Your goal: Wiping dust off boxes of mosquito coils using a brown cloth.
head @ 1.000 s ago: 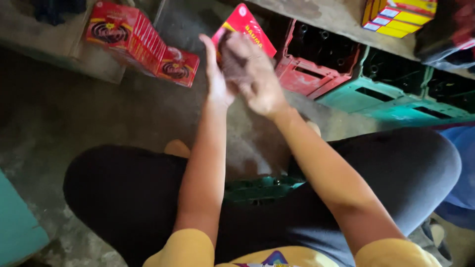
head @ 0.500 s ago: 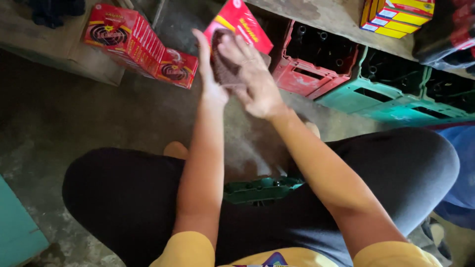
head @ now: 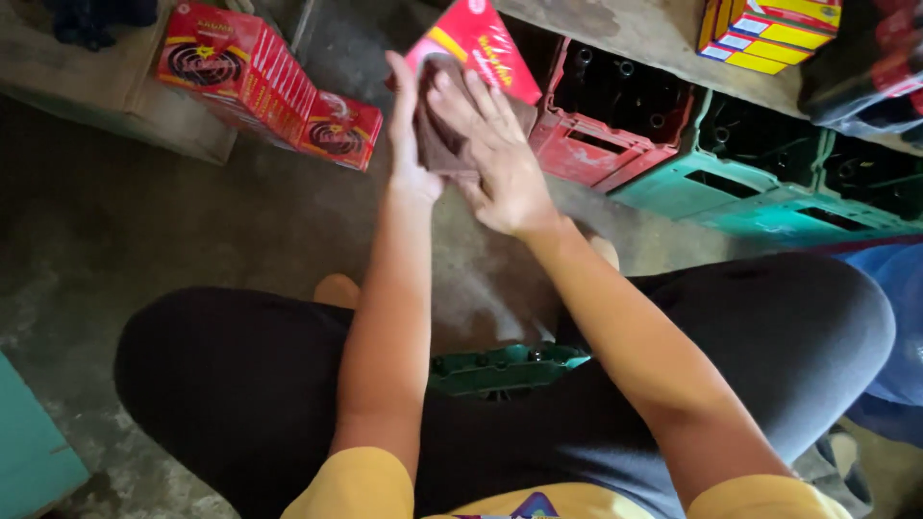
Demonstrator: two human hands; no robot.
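right hand (head: pixel 495 159) slid seemingly further over cloth (head: pixel 437 144)
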